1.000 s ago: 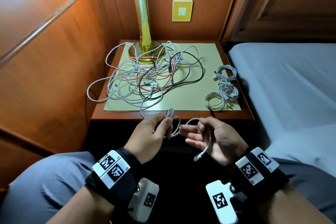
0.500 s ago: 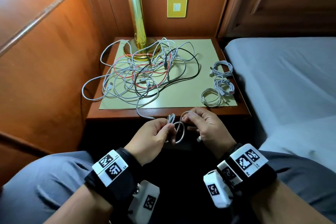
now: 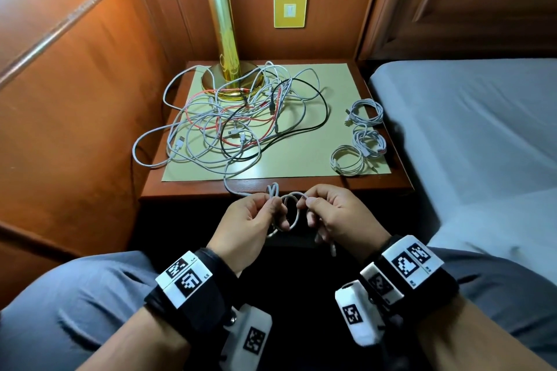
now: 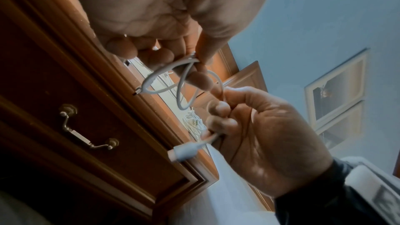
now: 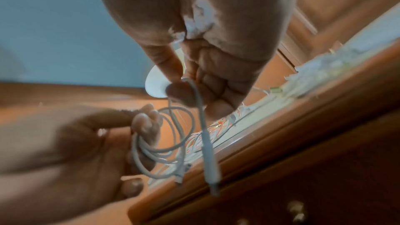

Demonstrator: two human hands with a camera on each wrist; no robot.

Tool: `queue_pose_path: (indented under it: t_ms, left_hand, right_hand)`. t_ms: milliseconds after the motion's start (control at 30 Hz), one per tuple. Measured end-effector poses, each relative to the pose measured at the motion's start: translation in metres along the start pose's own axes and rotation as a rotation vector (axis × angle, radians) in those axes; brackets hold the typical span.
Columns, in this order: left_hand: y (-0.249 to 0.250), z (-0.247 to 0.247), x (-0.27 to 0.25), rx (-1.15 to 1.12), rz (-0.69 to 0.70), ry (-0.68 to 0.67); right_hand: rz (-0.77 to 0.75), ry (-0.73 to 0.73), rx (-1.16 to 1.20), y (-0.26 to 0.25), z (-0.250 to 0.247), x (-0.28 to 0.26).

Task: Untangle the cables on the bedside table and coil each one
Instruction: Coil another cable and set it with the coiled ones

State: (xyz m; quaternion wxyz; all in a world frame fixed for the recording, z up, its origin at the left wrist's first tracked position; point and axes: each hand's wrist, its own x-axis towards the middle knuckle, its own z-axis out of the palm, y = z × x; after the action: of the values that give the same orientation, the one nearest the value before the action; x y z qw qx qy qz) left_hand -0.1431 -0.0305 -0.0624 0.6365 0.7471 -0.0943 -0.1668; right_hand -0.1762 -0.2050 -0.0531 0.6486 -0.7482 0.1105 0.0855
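1. Left hand (image 3: 251, 221): fingers pinch the looped white cable (image 3: 291, 209), lower centre of frame.
2. Right hand (image 3: 334, 214): fingers pinch the same loop; its plug hangs below.
3. Tangled cables (image 3: 241, 120) lie centre frame on the worktop (image 3: 401, 187); three coiled cables (image 3: 361, 137) sit centre right.

Coiled white cables (image 3: 366, 111): three, in a cluster near the right edge of the bedside table (image 3: 401, 182).
Black cables (image 3: 319, 120): one in the tangle.
Red cables (image 3: 211, 126): at least one in the tangle.
Loose white cables (image 3: 156, 132): several, count unclear.
White cable (image 3: 291, 211) held off the front edge: one.
Hands: two, left hand (image 3: 247, 223) and right hand (image 3: 337, 214).
Lamps (image 3: 224, 39): one, back left corner.
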Motion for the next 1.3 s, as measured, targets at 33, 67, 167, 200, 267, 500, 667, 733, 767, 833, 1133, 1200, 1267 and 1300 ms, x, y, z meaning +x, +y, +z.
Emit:
queue_pose_path:
  t_ms: [33,67,167,200,267,500,667,733,767,833,1133,1200,1267,1300]
  left_hand:
    - [0.0,0.0,0.0,-0.022,-0.007,-0.02]
    - [0.0,0.0,0.0,-0.031,-0.01,-0.042]
    - [-0.003,0.0,0.0,-0.032,-0.003,-0.086]
    - [-0.004,0.0,0.0,-0.038,-0.006,-0.093]
    - [-0.006,0.0,0.001,-0.06,-0.037,-0.113]
    - [-0.006,0.002,0.001,-0.251,-0.101,-0.212]
    - [0.001,-0.002,0.002,-0.402,-0.122,-0.132]
    - [0.003,-0.002,0.004,-0.35,-0.084,-0.05]
    - [0.004,-0.003,0.005,-0.311,-0.057,-0.002]
    - [0.005,-0.006,0.007,-0.249,-0.005,0.107]
    - [0.015,-0.021,0.012,-0.433,0.15,0.274]
    - [0.015,-0.024,0.012,-0.475,0.124,0.24]
    - [0.012,-0.025,0.012,-0.475,0.116,0.21]
    - [0.01,-0.024,0.012,-0.459,0.118,0.198]
  right_hand:
    - [0.018,-0.01,0.02,0.0,0.001,0.0]
    - [0.035,-0.019,0.051,0.0,0.001,0.001]
    - [0.033,-0.012,0.132,0.001,0.0,0.001]
    - [0.008,-0.002,0.116,0.001,0.0,0.001]
    - [-0.032,0.036,0.058,0.003,0.001,0.002]
    - [0.051,0.025,0.27,-0.002,0.003,0.003]
    - [0.057,0.012,0.302,-0.008,0.005,0.0]
    - [0.081,0.054,0.337,-0.012,0.002,0.0]
    - [0.108,0.079,0.381,-0.014,0.001,0.0]
    - [0.162,0.099,0.463,-0.017,-0.004,0.0]
    - [0.271,0.06,0.502,-0.021,-0.005,-0.004]
    - [0.328,0.053,0.532,-0.022,-0.008,-0.004]
    - [0.361,0.033,0.625,-0.025,-0.012,-0.006]
    - [0.364,0.018,0.675,-0.027,-0.014,-0.008]
